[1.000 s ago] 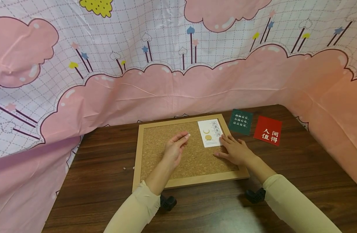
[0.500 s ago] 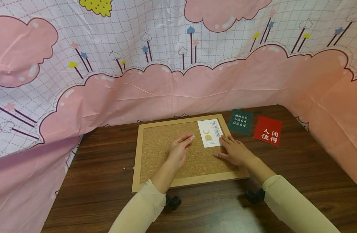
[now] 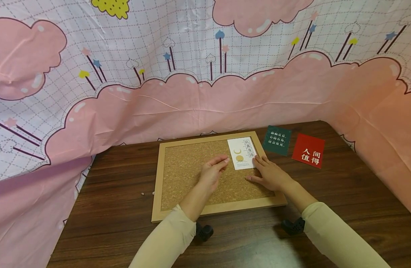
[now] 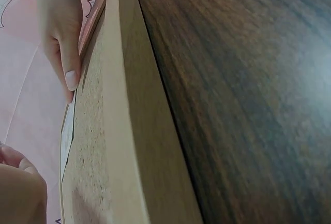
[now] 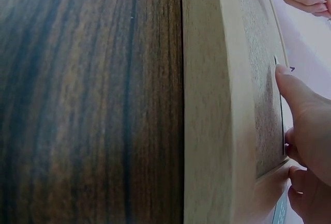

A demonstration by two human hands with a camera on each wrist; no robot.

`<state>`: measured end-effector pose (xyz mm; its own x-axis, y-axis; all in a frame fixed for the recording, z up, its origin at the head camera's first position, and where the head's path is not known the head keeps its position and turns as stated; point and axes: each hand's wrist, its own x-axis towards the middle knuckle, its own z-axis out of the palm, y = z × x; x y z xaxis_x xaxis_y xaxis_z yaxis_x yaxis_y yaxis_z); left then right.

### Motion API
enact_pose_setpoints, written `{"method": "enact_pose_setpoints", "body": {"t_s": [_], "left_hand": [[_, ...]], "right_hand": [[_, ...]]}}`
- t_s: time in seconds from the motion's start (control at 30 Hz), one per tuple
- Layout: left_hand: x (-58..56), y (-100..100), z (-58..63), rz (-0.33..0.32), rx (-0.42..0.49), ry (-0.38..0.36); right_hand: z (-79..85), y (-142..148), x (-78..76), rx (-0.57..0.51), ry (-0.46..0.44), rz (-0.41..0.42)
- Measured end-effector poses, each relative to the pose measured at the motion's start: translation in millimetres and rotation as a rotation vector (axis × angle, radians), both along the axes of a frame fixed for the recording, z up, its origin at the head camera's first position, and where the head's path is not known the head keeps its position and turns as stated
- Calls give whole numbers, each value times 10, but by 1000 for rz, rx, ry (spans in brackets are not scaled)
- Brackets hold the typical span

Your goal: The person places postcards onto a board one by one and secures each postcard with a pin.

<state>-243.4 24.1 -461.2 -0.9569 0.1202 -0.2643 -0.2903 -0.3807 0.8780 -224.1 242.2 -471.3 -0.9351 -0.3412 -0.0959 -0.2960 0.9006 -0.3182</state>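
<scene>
A cork board (image 3: 188, 178) with a pale wooden frame lies on the table. Flat on its right part is a white card (image 3: 239, 152) with a gold moon print and black characters. My left hand (image 3: 210, 175) is over the cork just left of the card, thumb and forefinger pinched together. A tiny whitish pin-like piece showed there earlier; the fingertips now mostly hide it. With fingers extended, my right hand (image 3: 270, 175) rests on the card's right edge and the board's frame, thumb on the cork. Both hands also appear in the left wrist view, the right hand (image 4: 62, 32) at the top.
A green card (image 3: 277, 140) and a red card (image 3: 308, 150) lie on the dark wooden table (image 3: 101, 223) right of the board. Two tiny whitish pieces (image 3: 142, 193) sit by the board's left edge. A pink patterned cloth (image 3: 205, 100) hangs behind and around the table.
My left hand has moved right across the cork toward the white card, its fingertips kept together. The right hand and the card have stayed in place.
</scene>
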Motion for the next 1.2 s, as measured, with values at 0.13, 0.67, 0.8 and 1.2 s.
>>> {"method": "enact_pose_setpoints", "body": {"t_s": [0.13, 0.67, 0.8, 1.2], "left_hand": [[-8, 38, -17, -11, -16, -13], [-37, 168, -76, -29, -213, -53], [-53, 194, -108, -32, -263, -53], [-54, 267, -123, -6, -301, -68]], "right_hand": [[-1, -1, 11, 1, 3, -2], [42, -7, 46, 27, 3, -16], [41, -11, 46, 42, 7, -14], [33, -10, 41, 59, 5, -19]]}}
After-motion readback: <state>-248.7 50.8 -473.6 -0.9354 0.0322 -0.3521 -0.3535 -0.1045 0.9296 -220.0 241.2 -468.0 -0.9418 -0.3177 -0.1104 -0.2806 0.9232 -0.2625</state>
